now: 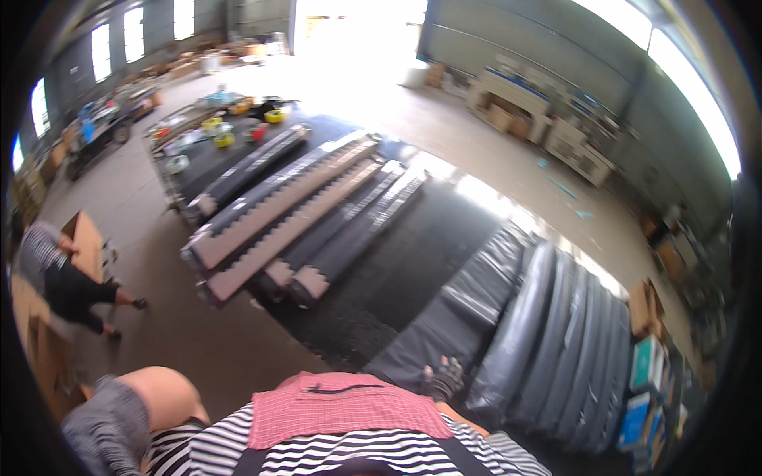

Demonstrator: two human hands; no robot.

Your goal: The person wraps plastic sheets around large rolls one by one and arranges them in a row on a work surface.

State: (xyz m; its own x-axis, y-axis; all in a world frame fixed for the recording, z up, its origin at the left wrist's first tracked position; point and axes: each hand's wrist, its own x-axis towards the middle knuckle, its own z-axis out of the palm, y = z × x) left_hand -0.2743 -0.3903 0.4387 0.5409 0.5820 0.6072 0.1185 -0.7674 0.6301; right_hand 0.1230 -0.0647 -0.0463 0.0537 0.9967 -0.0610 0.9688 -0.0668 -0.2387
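My right hand (444, 379), in a dark glove with bare fingertips, is open with its fingers spread. It is at the near edge of a flat black plastic sheet (452, 317); whether it presses on the sheet I cannot tell. Right beside it begins a row of long, puffy black plastic-wrapped packages (516, 333), lying side by side. My left arm (163, 393) is bent at the lower left, with a grey sleeve; its hand is out of sight.
Long bundles with toothed pinkish-brown edges (278, 214) lie across the dark table (381, 270). Tape rolls (225, 139) and small items crowd its far left end. At left a person (67, 278) walks beside cardboard boxes (83, 246). Colored boxes (644, 365) stand at right.
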